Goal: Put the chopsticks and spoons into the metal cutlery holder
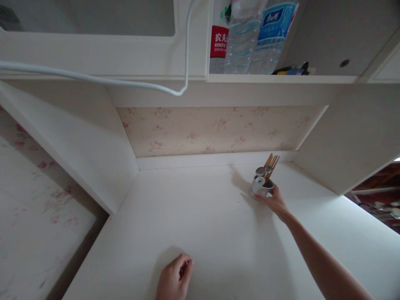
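Near the back right of the white tabletop (200,200), my right hand (274,201) is wrapped round a white utensil holder (256,191). Several wooden chopsticks (272,166) and a few spoons (260,171) stick up out of it. Whether the holder rests on the surface or is slightly raised, I cannot tell. My left hand (176,274) is low in the middle, over the front of the tabletop, its fingers curled together. What lies inside those fingers, if anything, is hidden.
A shelf (287,78) above holds clear plastic bottles (245,46) and small dark items. A white cable (137,84) hangs across the upper left. White panels (346,137) enclose both sides; floral wallpaper (215,129) shows behind.
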A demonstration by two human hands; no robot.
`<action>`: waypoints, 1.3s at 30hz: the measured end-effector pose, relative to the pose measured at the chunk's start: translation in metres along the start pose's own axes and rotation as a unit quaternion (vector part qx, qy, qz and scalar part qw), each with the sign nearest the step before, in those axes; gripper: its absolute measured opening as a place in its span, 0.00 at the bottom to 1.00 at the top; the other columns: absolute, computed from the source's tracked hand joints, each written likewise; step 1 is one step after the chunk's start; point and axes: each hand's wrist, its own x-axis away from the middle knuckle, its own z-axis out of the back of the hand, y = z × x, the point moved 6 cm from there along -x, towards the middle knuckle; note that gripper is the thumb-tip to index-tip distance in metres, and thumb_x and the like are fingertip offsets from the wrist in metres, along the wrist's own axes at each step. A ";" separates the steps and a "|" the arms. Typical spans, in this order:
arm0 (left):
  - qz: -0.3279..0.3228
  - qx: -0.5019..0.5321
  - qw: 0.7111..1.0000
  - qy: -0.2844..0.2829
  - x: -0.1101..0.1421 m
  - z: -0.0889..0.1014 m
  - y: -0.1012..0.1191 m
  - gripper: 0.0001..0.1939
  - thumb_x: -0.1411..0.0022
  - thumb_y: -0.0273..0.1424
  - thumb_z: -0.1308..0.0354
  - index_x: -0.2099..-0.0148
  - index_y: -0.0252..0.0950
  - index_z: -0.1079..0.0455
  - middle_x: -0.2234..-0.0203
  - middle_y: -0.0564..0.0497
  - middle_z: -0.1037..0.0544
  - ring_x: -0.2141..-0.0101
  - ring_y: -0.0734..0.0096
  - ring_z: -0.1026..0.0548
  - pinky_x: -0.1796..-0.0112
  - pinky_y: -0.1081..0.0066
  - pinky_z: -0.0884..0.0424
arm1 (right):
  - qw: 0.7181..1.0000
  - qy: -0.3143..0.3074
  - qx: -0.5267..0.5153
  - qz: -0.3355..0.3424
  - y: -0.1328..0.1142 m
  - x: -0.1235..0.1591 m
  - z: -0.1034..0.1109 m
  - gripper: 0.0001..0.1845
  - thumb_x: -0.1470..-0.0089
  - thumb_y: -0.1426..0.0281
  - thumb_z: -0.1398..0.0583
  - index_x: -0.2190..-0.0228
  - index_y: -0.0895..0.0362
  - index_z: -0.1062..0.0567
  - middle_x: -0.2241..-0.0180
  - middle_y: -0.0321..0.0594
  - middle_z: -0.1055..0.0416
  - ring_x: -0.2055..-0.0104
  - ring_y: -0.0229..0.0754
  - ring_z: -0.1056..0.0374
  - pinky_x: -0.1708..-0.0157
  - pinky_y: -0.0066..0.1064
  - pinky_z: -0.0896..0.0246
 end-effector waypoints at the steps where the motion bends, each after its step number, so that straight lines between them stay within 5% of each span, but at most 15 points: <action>1: 0.008 0.001 1.000 -0.010 -0.001 -0.001 -0.001 0.18 0.36 0.44 0.54 0.70 0.39 0.34 0.79 0.53 0.29 0.76 0.72 0.30 0.72 0.76 0.38 | 1.000 -0.008 0.006 -0.007 0.003 0.001 0.002 0.52 0.73 0.59 0.28 0.45 0.57 0.37 0.54 0.50 0.29 0.52 0.54 0.32 0.58 0.41 0.33; 5: 0.055 0.009 0.996 -0.067 -0.006 -0.007 -0.005 0.24 0.37 0.48 0.57 0.78 0.38 0.49 0.84 0.58 0.45 0.79 0.75 0.43 0.76 0.73 0.49 | 0.998 0.005 0.061 -0.023 0.009 0.019 0.021 0.65 0.77 0.55 0.28 0.39 0.57 0.49 0.44 0.55 0.40 0.45 0.60 0.41 0.55 0.48 0.36; 10: 0.057 0.042 0.993 -0.100 -0.022 -0.008 0.009 0.27 0.37 0.51 0.58 0.79 0.38 0.55 0.83 0.59 0.52 0.78 0.76 0.49 0.75 0.71 0.54 | 0.997 0.035 0.050 -0.039 -0.026 0.074 0.031 0.41 0.61 0.51 0.34 0.49 0.54 0.39 0.55 0.47 0.32 0.59 0.50 0.32 0.65 0.39 0.34; 14: 0.042 0.075 0.987 -0.133 -0.039 -0.007 0.028 0.27 0.37 0.50 0.55 0.80 0.38 0.56 0.83 0.59 0.54 0.79 0.77 0.51 0.76 0.70 0.56 | 0.994 -0.061 -0.044 -0.073 -0.070 0.131 -0.011 0.25 0.55 0.51 0.36 0.63 0.53 0.36 0.72 0.34 0.31 0.73 0.40 0.35 0.73 0.30 0.39; 18: 0.036 0.124 0.985 -0.112 -0.056 0.001 0.044 0.27 0.38 0.48 0.52 0.80 0.39 0.57 0.83 0.59 0.55 0.79 0.78 0.52 0.76 0.70 0.56 | 0.981 -0.153 -0.105 -0.060 -0.112 0.185 -0.069 0.22 0.46 0.51 0.42 0.78 0.53 0.40 0.82 0.27 0.48 0.79 0.34 0.50 0.78 0.26 0.53; 25: 0.053 0.178 0.978 -0.092 -0.071 -0.007 0.030 0.24 0.39 0.44 0.51 0.81 0.39 0.54 0.85 0.59 0.54 0.80 0.77 0.52 0.76 0.70 0.56 | 0.958 -0.254 -0.111 -0.079 -0.111 0.239 -0.150 0.27 0.43 0.49 0.47 0.83 0.53 0.45 0.82 0.28 0.54 0.78 0.34 0.56 0.78 0.28 0.59; 39: 0.040 0.172 0.977 -0.116 -0.069 -0.015 0.022 0.25 0.39 0.46 0.52 0.80 0.40 0.54 0.84 0.59 0.53 0.79 0.77 0.51 0.76 0.70 0.56 | 0.958 -0.284 -0.027 0.018 -0.106 0.247 -0.163 0.25 0.41 0.54 0.49 0.83 0.55 0.43 0.83 0.28 0.52 0.78 0.33 0.54 0.78 0.27 0.60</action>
